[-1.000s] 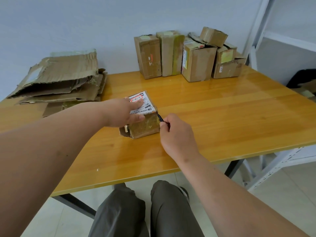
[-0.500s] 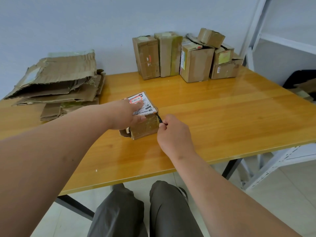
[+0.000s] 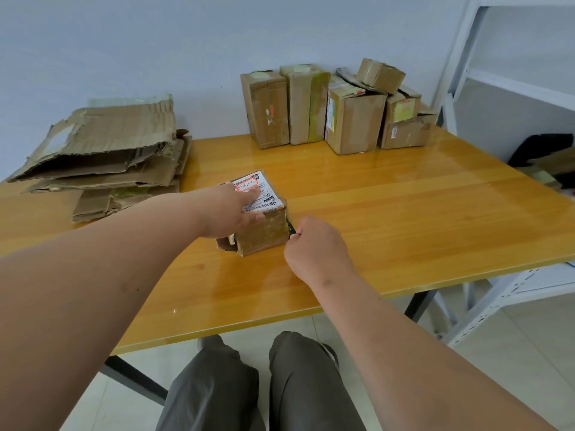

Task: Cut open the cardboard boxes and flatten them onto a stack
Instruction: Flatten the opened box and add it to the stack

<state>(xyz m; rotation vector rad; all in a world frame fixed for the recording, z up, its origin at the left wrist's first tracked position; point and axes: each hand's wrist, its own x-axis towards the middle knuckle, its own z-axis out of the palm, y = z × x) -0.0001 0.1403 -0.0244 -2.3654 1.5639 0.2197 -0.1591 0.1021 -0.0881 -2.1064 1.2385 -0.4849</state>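
Observation:
A small cardboard box (image 3: 264, 233) with a white shipping label on top sits in the middle of the wooden table (image 3: 404, 219). My left hand (image 3: 238, 209) rests on the box's top with fingers stretched over the label and the thumb on the front face. My right hand (image 3: 314, 247) grips a small black cutter (image 3: 291, 228) whose tip touches the box's right front corner. A torn flap sticks out at the box's lower left. A stack of flattened cardboard (image 3: 102, 157) lies at the table's far left.
Several uncut boxes (image 3: 333, 110) stand in a row against the wall at the back of the table, one small box perched on top. A white metal shelf frame (image 3: 497, 88) stands on the right. My legs show below the table's front edge.
My right hand and the cutter have slid slightly down the box's right front corner. My left hand keeps its place on the box top.

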